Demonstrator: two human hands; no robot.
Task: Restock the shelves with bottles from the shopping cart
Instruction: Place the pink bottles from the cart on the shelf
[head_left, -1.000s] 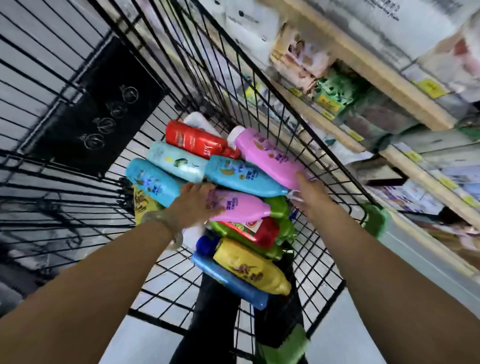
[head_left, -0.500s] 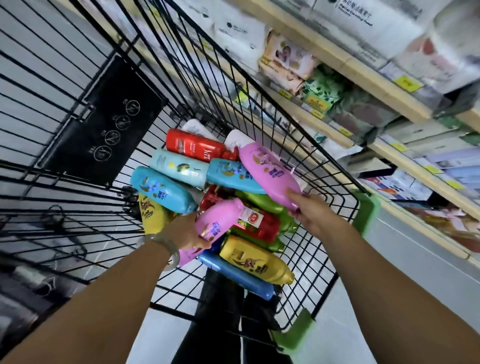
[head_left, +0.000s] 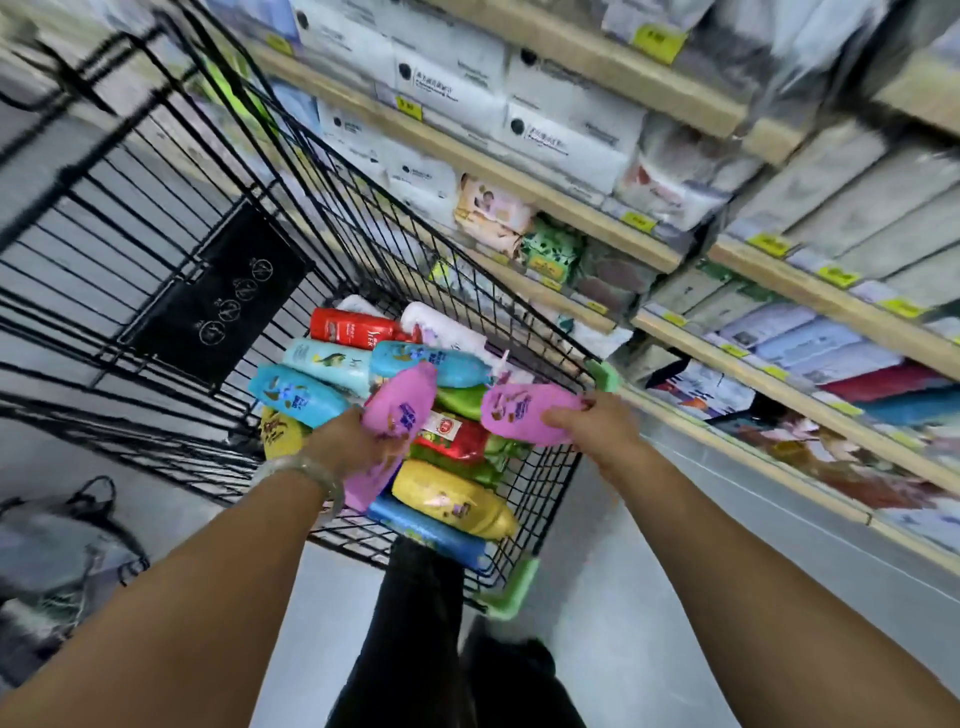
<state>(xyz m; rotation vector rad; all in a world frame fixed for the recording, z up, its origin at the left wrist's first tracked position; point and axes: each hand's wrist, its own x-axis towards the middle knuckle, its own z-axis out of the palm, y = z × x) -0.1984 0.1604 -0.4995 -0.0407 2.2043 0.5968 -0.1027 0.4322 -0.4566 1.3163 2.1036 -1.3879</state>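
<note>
A black wire shopping cart holds several coloured bottles lying in a pile: blue, red, green and yellow ones. My left hand grips a pink bottle and holds it lifted above the pile. My right hand grips a second pink bottle by its end, raised over the cart's right side. A yellow bottle and a blue bottle lie at the near end of the cart.
Wooden shelves with price tags run along the right, packed with white boxes and wrapped packs. A grey bag sits on the floor at the left. My dark trouser legs stand behind the cart on the grey floor.
Both hands have lifted their pink bottles out of the pile. The right hand's bottle has swung toward the cart's right side. My view has tilted up toward the shelves.
</note>
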